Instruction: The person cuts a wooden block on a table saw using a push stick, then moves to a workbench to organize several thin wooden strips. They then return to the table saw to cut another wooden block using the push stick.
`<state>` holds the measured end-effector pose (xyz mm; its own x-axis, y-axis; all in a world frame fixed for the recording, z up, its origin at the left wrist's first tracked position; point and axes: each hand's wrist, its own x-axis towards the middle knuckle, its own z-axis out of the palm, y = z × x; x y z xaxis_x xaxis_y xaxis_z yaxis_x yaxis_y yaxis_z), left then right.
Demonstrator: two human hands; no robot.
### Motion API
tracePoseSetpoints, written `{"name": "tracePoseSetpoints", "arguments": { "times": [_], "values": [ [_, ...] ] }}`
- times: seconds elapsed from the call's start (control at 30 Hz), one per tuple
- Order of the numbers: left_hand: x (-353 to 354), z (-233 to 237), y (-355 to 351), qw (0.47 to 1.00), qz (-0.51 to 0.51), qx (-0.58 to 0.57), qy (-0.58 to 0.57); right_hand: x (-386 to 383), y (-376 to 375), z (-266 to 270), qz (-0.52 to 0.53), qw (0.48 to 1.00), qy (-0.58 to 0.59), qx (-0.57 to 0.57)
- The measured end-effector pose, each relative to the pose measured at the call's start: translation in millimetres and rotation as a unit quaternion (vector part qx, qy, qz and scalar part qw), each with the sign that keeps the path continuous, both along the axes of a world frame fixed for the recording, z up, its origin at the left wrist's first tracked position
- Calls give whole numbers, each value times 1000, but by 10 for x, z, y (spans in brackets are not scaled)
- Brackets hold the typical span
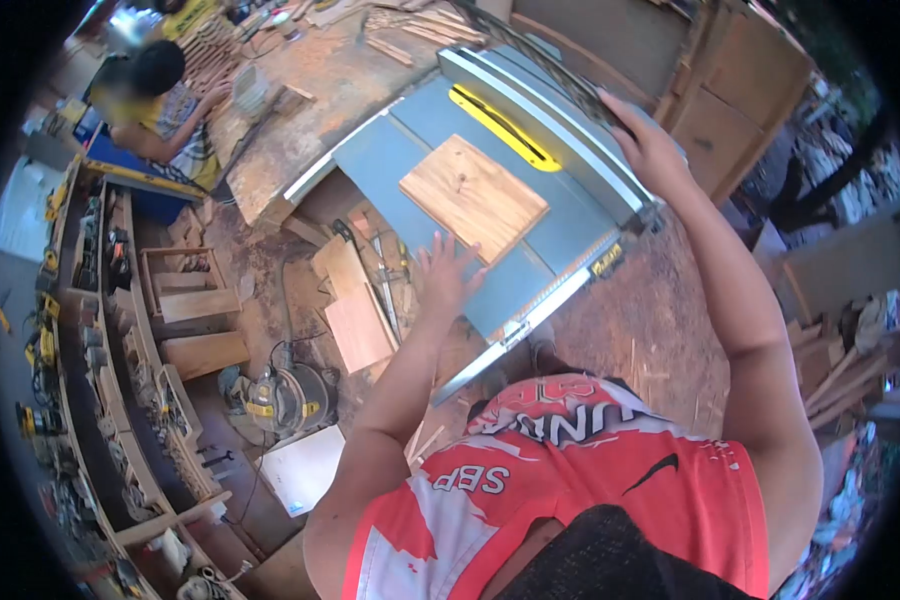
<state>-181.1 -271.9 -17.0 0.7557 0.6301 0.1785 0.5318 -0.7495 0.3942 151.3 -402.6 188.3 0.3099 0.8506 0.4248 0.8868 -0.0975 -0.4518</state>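
Observation:
A rectangular wooden board (475, 192) lies flat on the grey top of a table saw (375, 160). My left hand (448, 275) is open at the board's near edge, fingers spread, fingertips right at the wood. The yellow blade insert (505, 128) runs beyond the board, beside the long rip fence (570, 125). My right hand (655, 150) rests at the right part of the fence, fingers stretched out along its far side and apart from one another. The blade slot is dark and narrow.
A worn workbench (320, 85) adjoins the saw, with wood strips stacked on it. A person (160, 120) sits at its left side. Below stand a shop vacuum (288, 398), board offcuts (358, 330) and tool shelves (120, 330). Wooden panels (730, 110) lean at right.

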Motion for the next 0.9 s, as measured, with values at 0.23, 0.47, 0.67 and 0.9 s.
{"name": "tracePoseSetpoints", "arguments": {
  "times": [0.23,0.47,0.67,0.9],
  "values": [
    [217,144,-26,996,59,-56,29,-965,-2262,-382,-127,982,86,-107],
    [735,207,-379,995,-26,-83,39,-1283,-2934,-150,-229,935,78,-260],
    [1065,96,-553,998,-2,-56,38,-1107,-2862,127,-261,895,-2,-361],
    [1105,80,-516,997,15,-63,32,-1001,-2699,265,-249,880,-36,-403]
  ]
}}
